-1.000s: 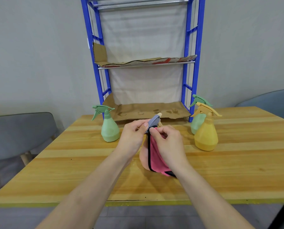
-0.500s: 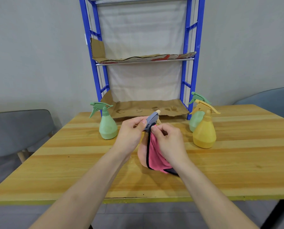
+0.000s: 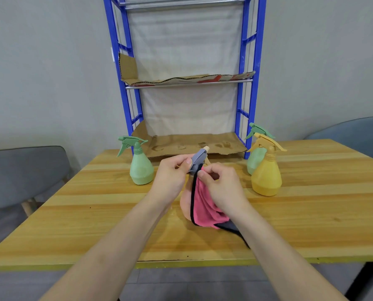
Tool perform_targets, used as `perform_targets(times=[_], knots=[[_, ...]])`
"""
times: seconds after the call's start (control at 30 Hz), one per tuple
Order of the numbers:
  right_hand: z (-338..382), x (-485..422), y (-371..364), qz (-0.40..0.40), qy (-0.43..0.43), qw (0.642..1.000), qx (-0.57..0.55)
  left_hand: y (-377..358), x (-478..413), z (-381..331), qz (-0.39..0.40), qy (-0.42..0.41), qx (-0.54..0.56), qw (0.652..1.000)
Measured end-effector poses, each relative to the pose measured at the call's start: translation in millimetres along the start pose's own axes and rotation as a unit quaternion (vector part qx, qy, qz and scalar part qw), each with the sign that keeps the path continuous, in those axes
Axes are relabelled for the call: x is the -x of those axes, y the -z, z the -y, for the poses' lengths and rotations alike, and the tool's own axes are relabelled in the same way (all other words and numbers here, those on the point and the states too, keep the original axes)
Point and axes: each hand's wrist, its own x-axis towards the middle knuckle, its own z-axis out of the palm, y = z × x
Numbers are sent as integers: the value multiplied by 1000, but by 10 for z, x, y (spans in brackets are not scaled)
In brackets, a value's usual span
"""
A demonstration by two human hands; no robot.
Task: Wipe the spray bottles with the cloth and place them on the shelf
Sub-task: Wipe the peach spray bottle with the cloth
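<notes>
While your hands have scarcely shifted over the last second, wiping stays at the neck of the pale peach plastic spray bottle (image 3: 185, 205), which stands on the wooden table (image 3: 94, 213) before you. Your left hand (image 3: 170, 177) grips its grey trigger head (image 3: 197, 162); your right hand (image 3: 222, 187) pinches the fleecy pink cloth (image 3: 205, 207), black-edged, against the neck, the rest draping over the rounded body. No bottle looks shelved yet. A matte, pear-shaped left green bottle (image 3: 141, 170), a right green bottle (image 3: 254, 161) and a yellow bottle (image 3: 267, 174) flank the blue metal shelf (image 3: 121, 83), lined with creased brown cardboard (image 3: 192, 144)
</notes>
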Motion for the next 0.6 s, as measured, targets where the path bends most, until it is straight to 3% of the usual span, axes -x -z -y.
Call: perform_targets(times=[0.17, 0.23, 0.4, 0.6], knots=[[38, 94, -209, -69, 37, 992, 98, -43, 11, 55, -23, -4, -25, 999], [16, 75, -195, -89, 47, 992, 76, -24, 7, 42, -19, -6, -30, 999], [-21, 4, 9, -4, -14, 1000, -18, 49, 18, -18, 22, -16, -29, 999], [-10, 98, 137, 46, -34, 998, -12, 117, -8, -92, 41, -17, -76, 996]])
